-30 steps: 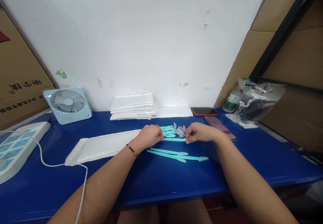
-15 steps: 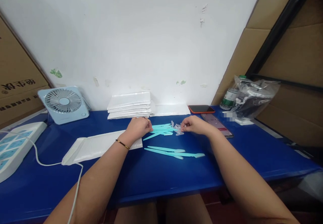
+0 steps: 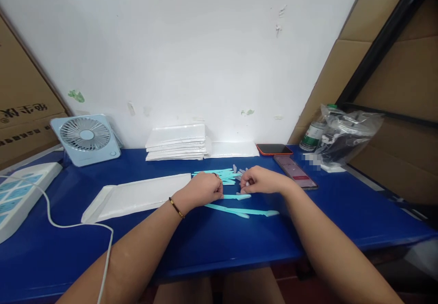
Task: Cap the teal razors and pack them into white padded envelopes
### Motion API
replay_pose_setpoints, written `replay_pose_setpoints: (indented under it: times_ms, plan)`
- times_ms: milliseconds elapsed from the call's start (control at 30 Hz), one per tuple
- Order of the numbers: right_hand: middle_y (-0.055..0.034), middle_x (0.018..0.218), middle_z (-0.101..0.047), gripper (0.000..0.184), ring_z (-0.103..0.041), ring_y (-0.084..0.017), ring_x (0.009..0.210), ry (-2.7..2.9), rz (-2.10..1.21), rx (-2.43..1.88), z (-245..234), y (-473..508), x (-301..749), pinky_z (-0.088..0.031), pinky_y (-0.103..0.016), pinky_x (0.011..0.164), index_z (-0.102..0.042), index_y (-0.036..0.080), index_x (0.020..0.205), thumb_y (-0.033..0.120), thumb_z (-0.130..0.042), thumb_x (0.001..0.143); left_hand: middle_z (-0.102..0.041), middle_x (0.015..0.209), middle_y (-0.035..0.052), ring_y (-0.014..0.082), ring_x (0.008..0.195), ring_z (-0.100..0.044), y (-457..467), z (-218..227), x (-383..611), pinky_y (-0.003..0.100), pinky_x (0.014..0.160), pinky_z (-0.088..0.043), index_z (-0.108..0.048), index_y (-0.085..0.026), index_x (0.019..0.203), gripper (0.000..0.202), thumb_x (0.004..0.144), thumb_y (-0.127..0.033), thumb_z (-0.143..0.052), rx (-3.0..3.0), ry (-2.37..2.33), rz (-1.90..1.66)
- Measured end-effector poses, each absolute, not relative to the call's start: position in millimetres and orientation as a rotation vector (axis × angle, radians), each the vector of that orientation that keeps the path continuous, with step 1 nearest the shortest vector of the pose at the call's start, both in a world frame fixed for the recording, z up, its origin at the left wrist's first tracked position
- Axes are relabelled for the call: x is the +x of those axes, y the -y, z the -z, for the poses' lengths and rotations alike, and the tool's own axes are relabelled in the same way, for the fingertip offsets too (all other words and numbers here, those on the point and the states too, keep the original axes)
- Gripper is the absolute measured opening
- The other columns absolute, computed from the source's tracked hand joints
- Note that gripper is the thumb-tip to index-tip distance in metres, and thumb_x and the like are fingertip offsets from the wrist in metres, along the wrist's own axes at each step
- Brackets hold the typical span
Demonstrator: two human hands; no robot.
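Note:
My left hand (image 3: 207, 189) is closed in a pinch on a teal eyebrow razor (image 3: 237, 197), whose head points right. Facing it, my right hand (image 3: 260, 180) is also pinched, with what looks like a small clear plastic cap (image 3: 247, 184) at its fingertips; the fingers partly hide it. Behind both hands lies a loose pile of teal razors (image 3: 224, 175). Several clear caps (image 3: 238, 171) are scattered at its right end, partly covered by my right hand. Nearer to me, two more razors (image 3: 253, 212) lie crossed on the blue table (image 3: 219, 244).
A white padded envelope (image 3: 137, 196) lies left, below a stack of envelopes (image 3: 176, 142) against the wall. A fan (image 3: 85, 139), power strip (image 3: 30, 194) and white cable (image 3: 68, 225) are left. Two phones (image 3: 273, 149), a bottle (image 3: 311, 136) and a plastic bag (image 3: 352, 135) are right.
My left hand has moved right and toward me, from the pile to a single razor. My right hand has come slightly nearer from the caps, its fingertips now close to that razor's head.

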State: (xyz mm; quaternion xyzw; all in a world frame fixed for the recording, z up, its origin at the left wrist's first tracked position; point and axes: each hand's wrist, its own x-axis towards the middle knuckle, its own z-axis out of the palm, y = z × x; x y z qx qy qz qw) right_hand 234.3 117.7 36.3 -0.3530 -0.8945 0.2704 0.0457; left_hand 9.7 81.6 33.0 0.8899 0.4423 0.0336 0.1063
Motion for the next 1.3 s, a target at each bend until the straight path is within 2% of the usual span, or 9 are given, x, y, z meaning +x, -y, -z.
replay_pose_setpoints:
  times_ms: [267,433,500,600,867,1000,1133,1200,1300]
  plan:
    - [-0.0024,0.068,-0.066,0.025,-0.052,-0.013,0.059,2.547,-0.667,-1.248,-28.9,-131.4,244.6,-0.035,-0.023,0.054,-0.071,0.016,0.075,0.041,-0.063,0.073,-0.065,0.086,0.0049,0.0174,0.076,-0.059,-96.5,-31.2,-0.1,0.028,0.070,-0.037,-0.068,-0.019,0.077,0.018,0.081,-0.030,-0.054,2.700,-1.574,-0.224]
    - [-0.0039,0.072,-0.067,0.029,-0.055,-0.015,0.061,2.403,-0.546,-1.352,-30.1,-134.8,248.1,-0.038,-0.024,0.055,-0.071,0.017,0.086,0.039,-0.068,0.067,-0.063,0.093,0.0023,0.0171,0.081,-0.059,-90.7,-35.4,-4.1,0.025,0.066,-0.038,-0.066,-0.023,0.089,0.032,0.072,-0.049,-0.062,2.589,-1.420,-0.279]
    - [-0.0039,0.074,-0.068,0.024,-0.057,-0.015,0.064,2.417,-0.603,-1.311,-34.7,-131.3,249.4,-0.039,-0.024,0.056,-0.071,0.018,0.084,0.037,-0.064,0.071,-0.063,0.089,0.0005,0.0154,0.078,-0.058,-84.2,-35.9,-1.3,0.023,0.061,-0.037,-0.067,-0.024,0.088,0.034,0.068,-0.051,-0.065,2.557,-1.217,-0.182]
    - [-0.0035,0.077,-0.069,0.024,-0.058,-0.015,0.068,2.485,-0.758,-1.245,-43.5,-125.6,255.2,-0.041,-0.024,0.059,-0.071,0.018,0.081,0.039,-0.062,0.073,-0.064,0.080,-0.0012,0.0135,0.072,-0.057,-78.9,-32.3,3.8,0.023,0.057,-0.036,-0.068,-0.024,0.080,0.021,0.071,-0.042,-0.064,2.512,-1.098,-0.100]
    - [0.0007,0.065,-0.062,0.039,-0.051,-0.012,0.057,2.841,-1.192,-1.145,-52.2,-118.6,260.8,-0.035,-0.021,0.049,-0.072,0.018,0.081,0.046,-0.077,0.055,-0.065,0.071,0.0005,0.0131,0.064,-0.054,-82.8,-33.8,0.2,0.023,0.051,-0.033,-0.066,-0.019,0.073,0.021,0.076,-0.038,-0.057,2.396,-1.191,-0.070]
    - [-0.0001,0.069,-0.061,0.042,-0.050,-0.011,0.060,2.710,-1.057,-1.042,-48.0,-113.5,241.6,-0.035,-0.021,0.052,-0.070,0.017,0.088,0.051,-0.071,0.063,-0.064,0.079,0.0017,0.0139,0.068,-0.055,-82.7,-39.2,-2.0,0.023,0.055,-0.035,-0.065,-0.020,0.079,0.025,0.079,-0.041,-0.053,2.435,-1.235,-0.240]
    - [-0.0005,0.065,-0.061,0.034,-0.047,-0.010,0.057,2.598,-0.896,-1.010,-40.1,-117.3,235.4,-0.034,-0.022,0.053,-0.070,0.015,0.077,0.048,-0.061,0.075,-0.062,0.084,0.0015,0.0146,0.072,-0.056,-90.6,-35.8,-2.7,0.024,0.062,-0.037,-0.065,-0.020,0.078,0.022,0.081,-0.038,-0.053,2.526,-1.337,-0.369]
    - [-0.0009,0.063,-0.061,0.033,-0.047,-0.010,0.055,2.545,-0.821,-1.109,-36.7,-122.7,239.4,-0.033,-0.022,0.051,-0.070,0.015,0.074,0.046,-0.060,0.075,-0.063,0.085,0.0017,0.0154,0.073,-0.057,-95.5,-33.6,-3.7,0.026,0.065,-0.038,-0.065,-0.020,0.078,0.020,0.082,-0.035,-0.052,2.540,-1.454,-0.373]
    - [-0.0022,0.065,-0.063,0.033,-0.049,-0.012,0.056,2.412,-0.697,-1.286,-35.1,-129.5,246.7,-0.033,-0.022,0.050,-0.071,0.015,0.080,0.046,-0.064,0.071,-0.062,0.097,0.0038,0.0191,0.082,-0.058,-96.3,-30.7,-1.2,0.028,0.070,-0.039,-0.064,-0.020,0.094,0.027,0.078,-0.041,-0.059,2.553,-1.579,-0.470]
